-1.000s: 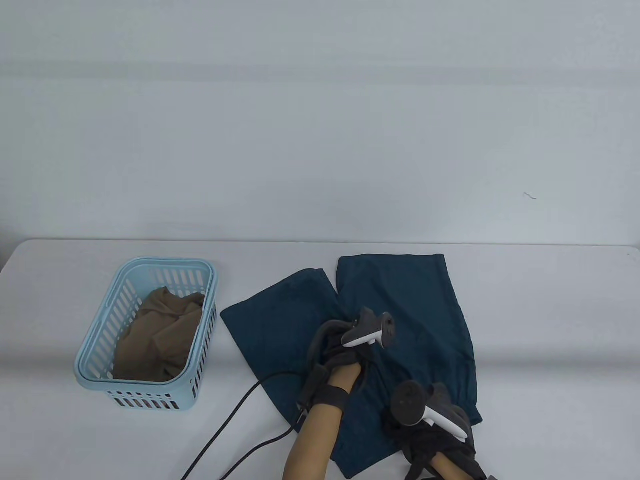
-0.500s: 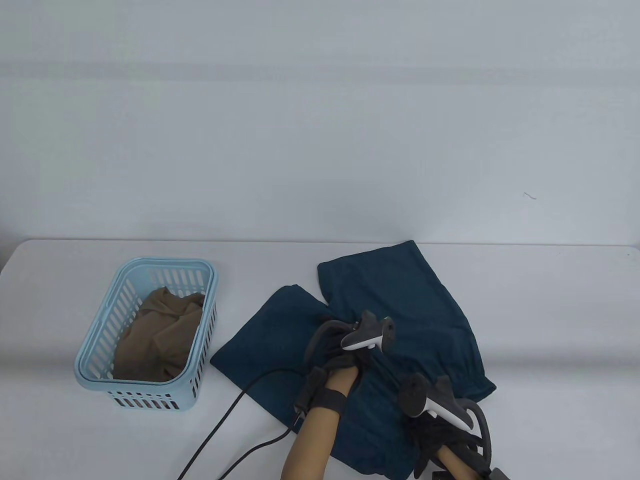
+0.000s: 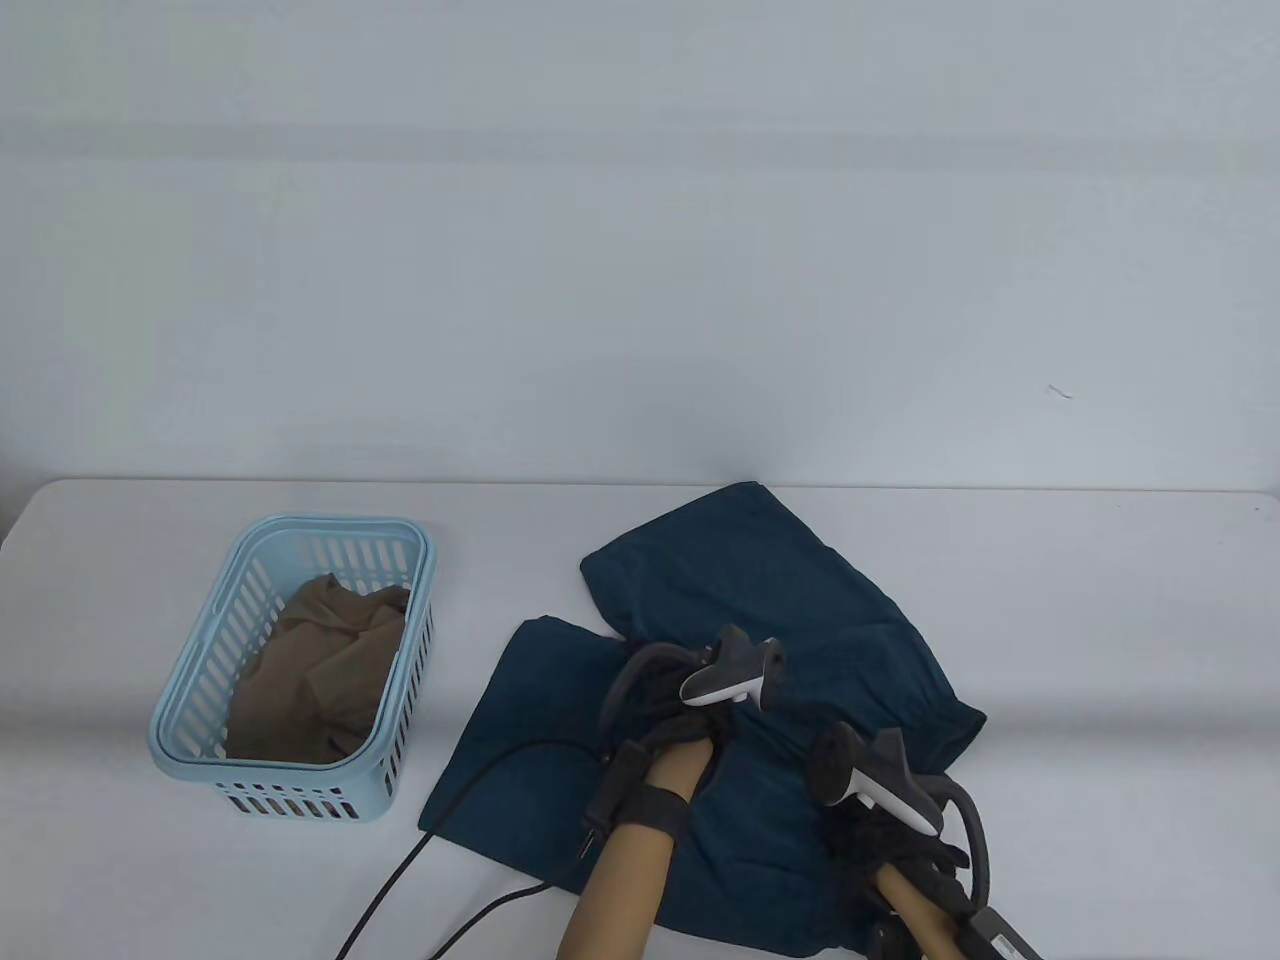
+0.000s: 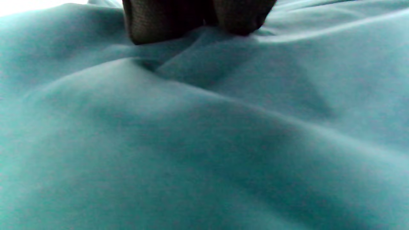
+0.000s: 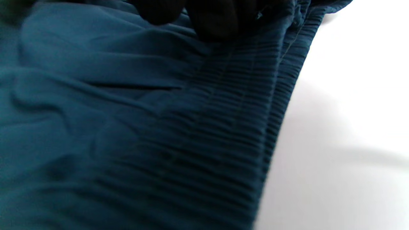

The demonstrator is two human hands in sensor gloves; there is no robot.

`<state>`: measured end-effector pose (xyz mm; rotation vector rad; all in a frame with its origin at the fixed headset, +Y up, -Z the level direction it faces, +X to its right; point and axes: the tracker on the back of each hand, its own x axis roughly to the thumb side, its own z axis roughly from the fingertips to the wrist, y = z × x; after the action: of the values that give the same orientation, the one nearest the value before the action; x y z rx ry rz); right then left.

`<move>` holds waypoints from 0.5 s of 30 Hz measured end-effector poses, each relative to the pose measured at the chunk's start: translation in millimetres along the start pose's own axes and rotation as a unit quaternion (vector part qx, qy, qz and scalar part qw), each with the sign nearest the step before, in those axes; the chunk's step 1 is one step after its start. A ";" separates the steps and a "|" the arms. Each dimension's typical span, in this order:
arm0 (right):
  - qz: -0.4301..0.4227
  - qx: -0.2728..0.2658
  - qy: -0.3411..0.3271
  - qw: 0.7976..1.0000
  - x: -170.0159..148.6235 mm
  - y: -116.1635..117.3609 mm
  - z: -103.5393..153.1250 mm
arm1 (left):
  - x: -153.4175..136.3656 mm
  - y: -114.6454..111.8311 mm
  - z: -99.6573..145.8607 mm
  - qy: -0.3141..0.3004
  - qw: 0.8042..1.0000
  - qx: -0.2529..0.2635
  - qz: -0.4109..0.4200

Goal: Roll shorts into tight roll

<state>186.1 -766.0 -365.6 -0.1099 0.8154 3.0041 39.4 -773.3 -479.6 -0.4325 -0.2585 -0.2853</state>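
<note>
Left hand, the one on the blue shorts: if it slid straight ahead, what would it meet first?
Probably only more of the shorts: the left hand points up the far leg. Beyond its hem lies bare table, as far as shown.

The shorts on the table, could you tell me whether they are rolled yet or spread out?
Spread out, not rolled: the shorts lie flat with both legs fanned apart, only rumpled where the left hand and right hand rest.
</note>
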 end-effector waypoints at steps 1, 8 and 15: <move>0.002 0.000 0.003 1.000 0.1 -0.8 -1.9 | -1.4 -0.7 1.4 0.003 1.000 -0.003 0.001; 0.013 0.001 0.023 1.000 2.1 -5.7 -18.0 | -11.2 -6.5 9.0 0.012 1.000 -0.009 0.006; -0.008 0.003 0.033 0.999 -1.4 -17.6 -39.9 | -16.1 -11.1 11.1 0.009 1.000 -0.015 0.021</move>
<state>190.7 -771.0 -408.6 -0.2149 0.8250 2.9980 18.8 -774.5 -470.6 -0.4636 -0.2277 -0.2513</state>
